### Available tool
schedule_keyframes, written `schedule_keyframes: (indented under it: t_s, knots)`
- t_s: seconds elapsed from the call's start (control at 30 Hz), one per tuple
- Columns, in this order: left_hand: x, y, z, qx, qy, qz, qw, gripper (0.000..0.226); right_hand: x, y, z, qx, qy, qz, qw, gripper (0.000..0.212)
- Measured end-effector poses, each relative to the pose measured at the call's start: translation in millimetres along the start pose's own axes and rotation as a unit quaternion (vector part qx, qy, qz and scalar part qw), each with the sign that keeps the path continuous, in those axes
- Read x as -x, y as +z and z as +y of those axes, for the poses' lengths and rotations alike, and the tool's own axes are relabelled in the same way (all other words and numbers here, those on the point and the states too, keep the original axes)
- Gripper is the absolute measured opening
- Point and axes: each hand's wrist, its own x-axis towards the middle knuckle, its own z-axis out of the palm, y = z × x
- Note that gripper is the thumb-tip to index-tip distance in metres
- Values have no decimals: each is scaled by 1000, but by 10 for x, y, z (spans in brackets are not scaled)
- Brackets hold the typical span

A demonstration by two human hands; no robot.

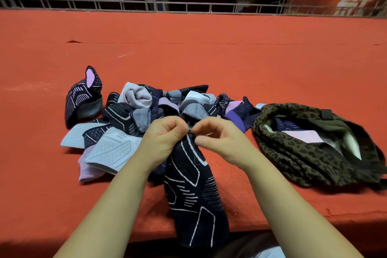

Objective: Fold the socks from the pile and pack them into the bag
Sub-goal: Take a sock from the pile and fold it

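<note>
The orange-red felt-covered table (209, 58) is carrying everything, and the jumbled pile of dark navy, grey and lilac patterned socks (138, 115) is sitting as the landmark in its middle. Right of the pile, almost touching its edge, the slumped brown leopard-print fabric bag (293, 153) is lying with its mouth gaping open (something pale and navy is already showing inside). Left of the pile, just apart from it, a rolled dark sock bundle with a pink lining (83, 98) is standing alone. On the near side of the pile, the long navy sock with white line patterning (192, 184) is hanging with its long axis running straight back toward the person, its lower end draping over the table edge. Both hands are meeting at its top end: the left hand (165, 134) is curling closed on the fabric, and the right hand (215, 138) is pinching it beside the left. The right hand is sitting nearer the bag, so I judge packing will swing that way once folding is done.
</note>
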Motion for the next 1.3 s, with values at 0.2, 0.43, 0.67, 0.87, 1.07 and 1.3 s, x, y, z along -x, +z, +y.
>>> schedule_keyframes:
  t_s: [0.2,0.43,0.67,0.87,1.07,1.3]
  knots:
    - [-3,-24,-11,17,11,1,1000,23,-11,10,2,17,-20,-14,1000,13]
    - [45,-160,-85,55,18,-87,995,4,21,-122,18,-281,14,-105,954,27]
    - [-7,-2,-26,135,74,-123,980,22,-33,-221,64,-153,20,-82,985,38]
    - [-86,52,99,67,24,-75,995,28,17,-260,100,-246,42,-54,967,36]
    - [-157,69,174,3,61,-17,998,12,60,-163,63,-186,135,35,973,35]
    - [-87,75,-78,88,-35,-23,995,55,31,-149,64,-249,64,132,957,35]
